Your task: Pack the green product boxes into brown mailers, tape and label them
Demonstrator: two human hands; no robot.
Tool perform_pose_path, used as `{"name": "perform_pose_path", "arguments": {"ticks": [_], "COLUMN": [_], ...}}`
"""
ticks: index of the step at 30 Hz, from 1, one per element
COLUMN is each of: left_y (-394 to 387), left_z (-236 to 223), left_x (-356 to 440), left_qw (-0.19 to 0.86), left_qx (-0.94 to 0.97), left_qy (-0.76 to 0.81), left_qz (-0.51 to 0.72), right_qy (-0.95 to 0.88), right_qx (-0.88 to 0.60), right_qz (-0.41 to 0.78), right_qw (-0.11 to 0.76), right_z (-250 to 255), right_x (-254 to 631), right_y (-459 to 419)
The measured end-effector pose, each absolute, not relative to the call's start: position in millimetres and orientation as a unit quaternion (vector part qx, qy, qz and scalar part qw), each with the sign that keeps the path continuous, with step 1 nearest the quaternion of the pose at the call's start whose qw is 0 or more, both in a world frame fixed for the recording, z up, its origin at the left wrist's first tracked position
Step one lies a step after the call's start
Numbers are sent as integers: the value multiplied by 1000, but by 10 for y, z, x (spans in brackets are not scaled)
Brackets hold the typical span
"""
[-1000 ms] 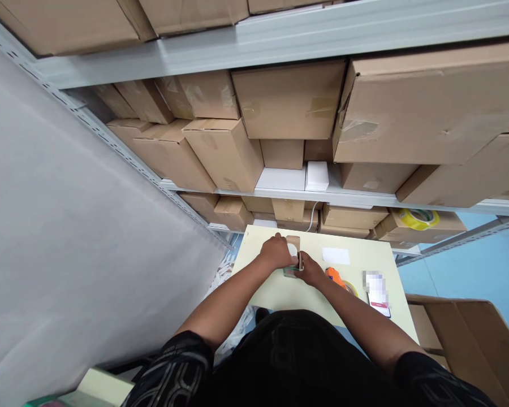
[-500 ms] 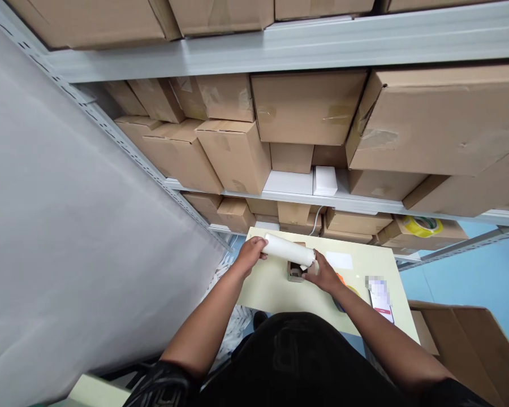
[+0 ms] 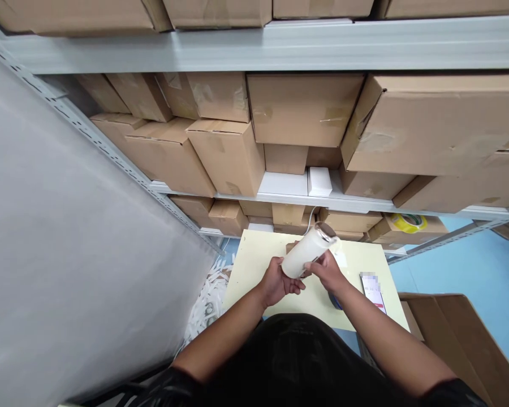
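Observation:
A white thermos bottle [image 3: 304, 257] is tilted above the table, its shiny brownish lid end [image 3: 326, 230] pointing up and to the right. My left hand [image 3: 276, 282] cups its lower end, with the fingers curled beneath. On the bottle's right side my right hand [image 3: 328, 272] grips it, the thumb against a small dark mark. Something thin and clear, like film, hangs by the lid. Behind the bottle a small cardboard box [image 3: 291, 246] stands on the table, mostly hidden.
A phone [image 3: 372, 291] lies on the pale yellow table [image 3: 250, 265] at the right. Shelves ahead are filled with cardboard boxes [image 3: 307, 107], and a yellow tape roll [image 3: 408, 222] rests on one. A large open carton [image 3: 453, 339] stands to the right; paper strips [image 3: 203, 308] litter the floor at left.
The thermos bottle came out of the small box between both hands. It has since turned from lying sideways to tilted lid-up, and my left hand has shifted under its lower end.

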State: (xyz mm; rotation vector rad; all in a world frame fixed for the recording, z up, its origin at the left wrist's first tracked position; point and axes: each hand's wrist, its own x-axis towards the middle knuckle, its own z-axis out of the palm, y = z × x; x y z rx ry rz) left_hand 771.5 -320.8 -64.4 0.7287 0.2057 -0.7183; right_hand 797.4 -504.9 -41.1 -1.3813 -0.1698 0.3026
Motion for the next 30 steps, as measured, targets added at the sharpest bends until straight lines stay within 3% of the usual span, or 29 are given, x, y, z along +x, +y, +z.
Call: {"name": "perform_pose_path", "arguments": {"ticks": [3,10,19,25,30], "left_y": [-3273,-3317,-3384,-3389,-3373], "left_z": [-615,-466,-481,-315,-264], "left_x": [7721,7721,7659,7651,7632], "left_qw": [859,877,880,883,892], "left_qx": [379,456,387,439,410], "left_qy": [66,-2,-33,-35,-32], "left_qz": [-338,-151,-273,-164,-187], "right_qy": [-28,-19,-45,-17,-66], "right_qx": [-610,-629,-542,-601,-600], "right_qz": [88,43,107,26,82], "right_qw": [787,776,833,799,793], "right_z": [-303,-264,82,73,97], "right_x": [8067,8154,8251,8260,8186], "right_y": [-4983,-4953,-5045,-4932,-5009]}}
